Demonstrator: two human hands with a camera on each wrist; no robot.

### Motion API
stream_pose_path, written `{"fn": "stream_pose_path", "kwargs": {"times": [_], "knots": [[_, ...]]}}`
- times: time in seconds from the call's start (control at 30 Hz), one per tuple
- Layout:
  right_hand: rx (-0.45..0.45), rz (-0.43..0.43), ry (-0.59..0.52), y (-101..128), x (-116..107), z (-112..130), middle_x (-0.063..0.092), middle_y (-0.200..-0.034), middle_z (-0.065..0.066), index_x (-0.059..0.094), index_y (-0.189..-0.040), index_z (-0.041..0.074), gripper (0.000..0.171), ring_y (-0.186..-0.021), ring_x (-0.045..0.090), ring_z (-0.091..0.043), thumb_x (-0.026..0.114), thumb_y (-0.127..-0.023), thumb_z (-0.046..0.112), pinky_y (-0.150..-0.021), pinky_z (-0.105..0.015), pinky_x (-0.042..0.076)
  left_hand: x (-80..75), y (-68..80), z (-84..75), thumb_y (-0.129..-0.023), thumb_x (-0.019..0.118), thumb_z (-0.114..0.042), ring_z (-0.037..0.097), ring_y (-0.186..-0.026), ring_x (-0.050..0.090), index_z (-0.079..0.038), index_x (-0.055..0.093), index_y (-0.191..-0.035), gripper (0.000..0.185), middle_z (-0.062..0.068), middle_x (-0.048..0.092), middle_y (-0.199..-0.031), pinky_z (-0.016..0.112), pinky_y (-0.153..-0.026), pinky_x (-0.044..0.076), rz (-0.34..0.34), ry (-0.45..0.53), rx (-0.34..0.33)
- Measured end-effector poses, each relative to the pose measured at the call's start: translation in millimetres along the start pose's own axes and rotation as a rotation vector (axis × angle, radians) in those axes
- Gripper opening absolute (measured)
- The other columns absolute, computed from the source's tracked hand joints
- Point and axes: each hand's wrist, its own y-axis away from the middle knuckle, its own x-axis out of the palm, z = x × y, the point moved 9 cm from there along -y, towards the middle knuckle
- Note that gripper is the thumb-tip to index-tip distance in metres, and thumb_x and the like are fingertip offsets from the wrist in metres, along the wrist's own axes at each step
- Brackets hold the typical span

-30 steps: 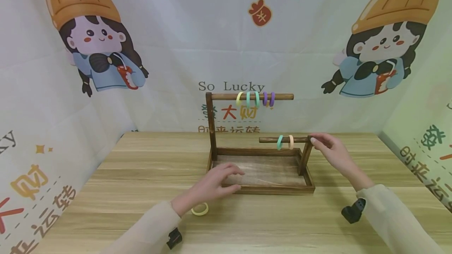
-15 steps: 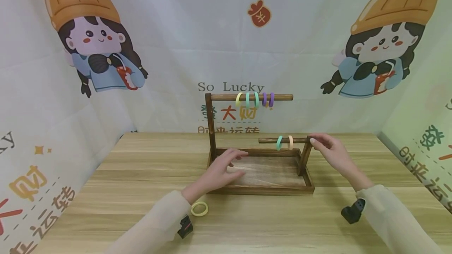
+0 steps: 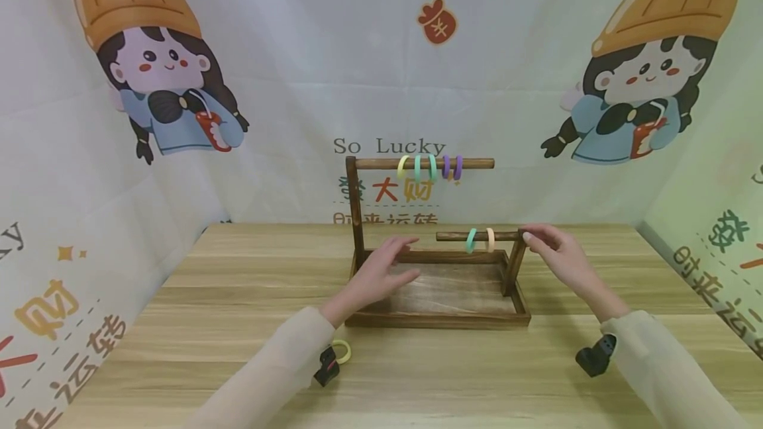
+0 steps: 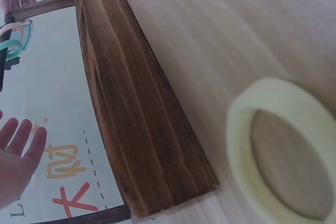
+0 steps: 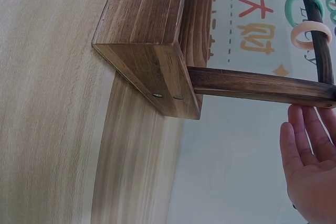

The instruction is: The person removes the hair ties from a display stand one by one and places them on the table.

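The wooden rack (image 3: 438, 283) sits mid-bench (image 3: 238, 296), its tray base flat and two rods over it. I judge it rigid and fairly heavy for its size, steady enough that a light pinch at one corner keeps it from sliding. My right hand (image 3: 557, 258) does that: fingertips pinch the top of the short right post where the lower rod (image 3: 477, 236) meets it. From my right wrist camera, though, the fingers look nearly straight beside the post, so how firm the pinch is I cannot tell.

My left hand (image 3: 381, 275) hovers released above the tray's left end, fingers spread and pointed at the lower rod's free tip, holding nothing.

The rings should be light, smooth and a little springy, best taken edge-on between thumb and finger and slid off a rod's free end. A teal ring (image 3: 471, 240) and a peach ring (image 3: 491, 239) hang on the lower rod; five more hang on the upper rod (image 3: 426, 163). A pale yellow ring (image 4: 286, 148) lies flat on the bench just in front of the tray's near left corner; in the head view my left sleeve and wrist camera cover most of it.
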Motion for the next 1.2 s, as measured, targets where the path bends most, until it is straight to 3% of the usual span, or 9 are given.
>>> {"fn": "stream_pose_path", "kwargs": {"times": [0.27,0.43,0.6,0.93,1.2], "knots": [[0.005,0.006,-0.002,0,0,1,0.050,-0.117,-0.019,0.047,-0.123,-0.002,0.045,-0.101,0.049,-0.031,0.041,-0.094,0.033,-0.080,-0.047,0.041,0.0,-11.4,-1.2,-0.085,0.060,-0.024,0.019,-0.112,0.041,-0.008,0.038,-0.132,0.054,0.008,0.041,-0.128,0.036,-0.086,0.040,0.012,0.021,-0.039],[0.000,0.003,0.018,-1,-1,0,0.051,-0.116,-0.017,0.048,-0.122,0.000,0.044,-0.099,0.050,-0.026,0.041,-0.094,0.033,-0.077,-0.033,0.044,2.7,-19.7,-5.2,-0.086,0.058,-0.026,0.018,-0.113,0.040,-0.009,0.035,-0.134,0.056,0.006,0.039,-0.128,0.035,-0.086,0.040,0.030,0.041,-0.047],[-0.003,0.003,0.023,-1,-1,0,0.051,-0.116,-0.017,0.048,-0.122,0.000,0.044,-0.096,0.051,-0.021,0.042,-0.094,0.033,-0.073,-0.025,0.044,6.2,-28.2,-13.0,-0.086,0.059,-0.025,0.018,-0.113,0.040,-0.010,0.035,-0.134,0.056,0.006,0.041,-0.128,0.035,-0.088,0.038,0.029,0.030,-0.017],[-0.008,0.007,0.016,-1,0,0,0.051,-0.115,-0.018,0.048,-0.122,-0.001,0.044,-0.098,0.050,-0.028,0.041,-0.094,0.032,-0.074,-0.025,0.045,7.4,-39.5,-22.7,-0.085,0.060,-0.027,0.016,-0.116,0.039,-0.011,0.041,-0.131,0.053,0.004,0.043,-0.128,0.033,-0.093,0.033,-0.006,-0.020,0.011],[-0.001,0.010,0.019,-1,0,-1,0.051,-0.116,-0.017,0.048,-0.123,0.000,0.044,-0.098,0.051,-0.022,0.041,-0.094,0.033,-0.075,-0.027,0.045,10.7,-52.3,-33.2,-0.080,0.066,-0.021,0.016,-0.116,0.038,-0.009,0.047,-0.125,0.050,0.005,0.045,-0.125,0.030,-0.096,0.030,-0.017,-0.023,0.053]]}}
